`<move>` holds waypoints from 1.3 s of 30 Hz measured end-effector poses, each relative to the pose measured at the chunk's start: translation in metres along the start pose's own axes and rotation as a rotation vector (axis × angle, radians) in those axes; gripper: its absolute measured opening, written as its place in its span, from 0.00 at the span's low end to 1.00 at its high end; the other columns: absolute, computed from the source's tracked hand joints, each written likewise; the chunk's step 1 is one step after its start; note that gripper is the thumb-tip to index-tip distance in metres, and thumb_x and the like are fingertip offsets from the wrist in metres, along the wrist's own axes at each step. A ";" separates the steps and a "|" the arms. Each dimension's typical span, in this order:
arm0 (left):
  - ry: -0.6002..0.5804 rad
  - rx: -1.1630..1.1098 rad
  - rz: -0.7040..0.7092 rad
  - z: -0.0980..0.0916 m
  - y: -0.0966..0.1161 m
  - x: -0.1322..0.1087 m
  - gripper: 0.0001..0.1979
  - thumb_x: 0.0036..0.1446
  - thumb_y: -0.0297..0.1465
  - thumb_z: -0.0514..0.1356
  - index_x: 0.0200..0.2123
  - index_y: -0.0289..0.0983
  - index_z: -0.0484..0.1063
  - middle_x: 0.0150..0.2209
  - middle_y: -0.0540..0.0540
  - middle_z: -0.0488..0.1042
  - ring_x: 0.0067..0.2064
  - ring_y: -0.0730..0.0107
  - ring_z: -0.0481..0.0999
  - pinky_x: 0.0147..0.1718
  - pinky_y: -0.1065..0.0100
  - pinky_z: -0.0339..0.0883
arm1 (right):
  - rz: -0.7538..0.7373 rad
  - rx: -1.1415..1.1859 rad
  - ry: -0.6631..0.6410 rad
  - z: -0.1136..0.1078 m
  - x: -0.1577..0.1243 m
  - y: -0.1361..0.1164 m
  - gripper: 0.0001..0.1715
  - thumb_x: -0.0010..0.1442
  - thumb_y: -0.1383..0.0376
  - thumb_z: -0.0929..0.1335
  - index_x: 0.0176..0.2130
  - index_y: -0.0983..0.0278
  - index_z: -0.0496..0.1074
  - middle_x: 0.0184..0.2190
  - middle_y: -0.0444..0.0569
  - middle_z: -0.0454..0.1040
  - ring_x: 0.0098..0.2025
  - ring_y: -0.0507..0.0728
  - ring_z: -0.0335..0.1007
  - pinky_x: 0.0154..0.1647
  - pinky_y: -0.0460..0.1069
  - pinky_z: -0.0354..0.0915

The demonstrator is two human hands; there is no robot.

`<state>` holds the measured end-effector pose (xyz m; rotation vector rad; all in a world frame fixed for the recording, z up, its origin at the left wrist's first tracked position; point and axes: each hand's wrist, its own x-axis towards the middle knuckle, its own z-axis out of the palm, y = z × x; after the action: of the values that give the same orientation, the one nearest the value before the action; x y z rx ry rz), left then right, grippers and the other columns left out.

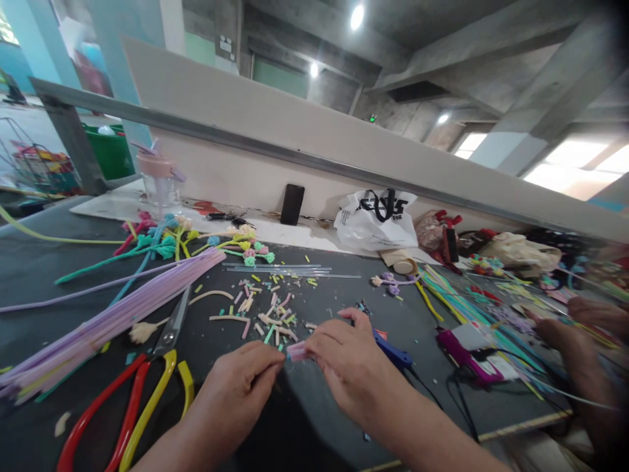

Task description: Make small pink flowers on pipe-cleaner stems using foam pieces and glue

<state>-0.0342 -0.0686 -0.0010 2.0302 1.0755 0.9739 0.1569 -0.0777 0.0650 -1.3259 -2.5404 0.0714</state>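
Observation:
My right hand (350, 370) is closed around a small bundle of short pink and lilac pipe cleaner pieces (297, 351), whose ends point left. Close beside it, my left hand (243, 383) has its thumb and fingers pinched together; whatever is between them is hidden. A thin green piece (268, 334) shows just above those left fingertips. Cut pipe cleaner bits (268, 308) lie scattered on the dark table beyond both hands. Scissors (170, 334) with red and yellow handles rest left of my left hand. A blue glue gun (393, 351) lies behind my right wrist.
Long lilac pipe cleaners (142, 301) and finished fuzzy flowers (167, 242) lie at left. Clear sticks (295, 270), a phone (292, 204) and a white bag (376, 219) are farther back. A magenta-and-white box (474, 354) with cables sits right, near another person's hands (560, 334).

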 end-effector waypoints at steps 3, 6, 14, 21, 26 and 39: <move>0.001 -0.043 -0.022 0.000 0.000 0.001 0.11 0.55 0.26 0.52 0.33 0.40 0.74 0.30 0.49 0.75 0.33 0.71 0.73 0.33 0.72 0.64 | -0.006 0.035 0.034 -0.002 0.000 0.002 0.14 0.58 0.75 0.60 0.36 0.62 0.70 0.31 0.46 0.72 0.38 0.54 0.65 0.50 0.56 0.46; 0.020 -0.195 -0.121 0.000 -0.001 0.004 0.08 0.53 0.28 0.55 0.29 0.39 0.74 0.27 0.50 0.74 0.30 0.72 0.72 0.29 0.73 0.63 | 0.001 0.118 0.125 -0.005 0.001 0.005 0.12 0.58 0.75 0.61 0.36 0.62 0.70 0.32 0.47 0.72 0.37 0.54 0.65 0.46 0.54 0.52; -0.117 -0.978 -0.592 -0.007 0.009 0.006 0.11 0.47 0.36 0.62 0.25 0.34 0.67 0.18 0.53 0.67 0.14 0.86 0.54 0.13 0.77 0.39 | 0.126 0.757 0.204 0.006 -0.001 0.006 0.14 0.60 0.66 0.62 0.47 0.59 0.67 0.47 0.51 0.64 0.38 0.52 0.65 0.41 0.49 0.65; -0.232 -1.198 -0.623 -0.012 0.009 0.004 0.07 0.49 0.31 0.62 0.25 0.33 0.68 0.18 0.52 0.66 0.15 0.87 0.53 0.13 0.79 0.41 | 0.027 0.820 0.154 0.013 0.003 0.005 0.17 0.57 0.63 0.66 0.48 0.58 0.67 0.49 0.51 0.61 0.32 0.49 0.63 0.40 0.49 0.65; -0.294 -1.249 -0.641 -0.012 0.009 0.003 0.06 0.49 0.29 0.61 0.24 0.33 0.69 0.17 0.52 0.66 0.13 0.87 0.52 0.12 0.79 0.38 | -0.035 0.810 0.116 0.010 0.004 0.007 0.16 0.58 0.62 0.66 0.47 0.58 0.67 0.49 0.51 0.63 0.34 0.50 0.64 0.39 0.48 0.65; -0.377 -1.233 -0.642 -0.012 0.008 0.003 0.06 0.50 0.29 0.60 0.25 0.33 0.70 0.17 0.52 0.66 0.12 0.88 0.51 0.11 0.78 0.37 | -0.082 0.778 0.067 0.002 0.008 0.008 0.11 0.58 0.60 0.66 0.41 0.61 0.71 0.41 0.49 0.69 0.40 0.53 0.66 0.42 0.49 0.64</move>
<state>-0.0402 -0.0674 0.0124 0.7246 0.5688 0.5937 0.1586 -0.0667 0.0630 -0.8810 -2.1332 0.8771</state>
